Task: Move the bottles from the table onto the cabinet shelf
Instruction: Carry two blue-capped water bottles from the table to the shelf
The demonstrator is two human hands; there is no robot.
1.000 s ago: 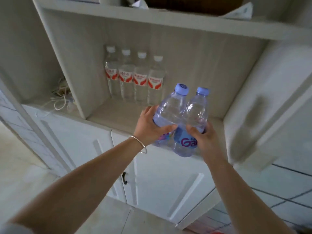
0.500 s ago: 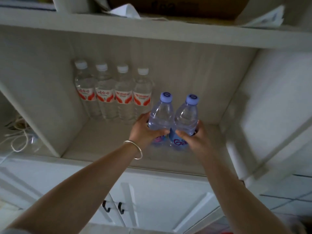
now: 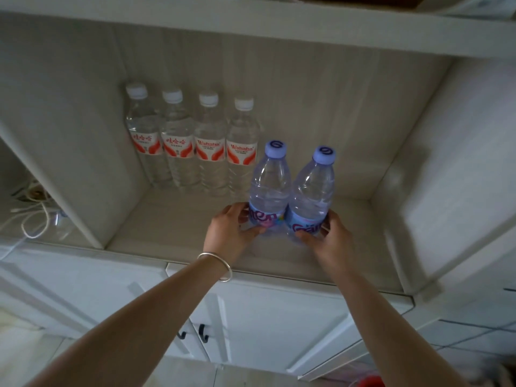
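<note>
Two clear bottles with lilac caps and blue labels stand side by side on the cabinet shelf (image 3: 178,230). My left hand (image 3: 231,233) grips the left lilac-capped bottle (image 3: 268,182) at its label. My right hand (image 3: 329,238) grips the right lilac-capped bottle (image 3: 314,191) the same way. Both bottles are upright and touch each other. Behind them, a row of several clear bottles with white caps and red-and-white labels (image 3: 192,143) stands against the shelf's back wall.
The shelf bay has side walls left and right and a board above (image 3: 251,26). A white cord (image 3: 30,219) lies in the bay to the left. White cabinet doors with black handles (image 3: 203,331) are below the shelf.
Both hands carried the two lilac-capped bottles from the shelf's front edge inward and set them down on the shelf, right of the red-labelled row.
</note>
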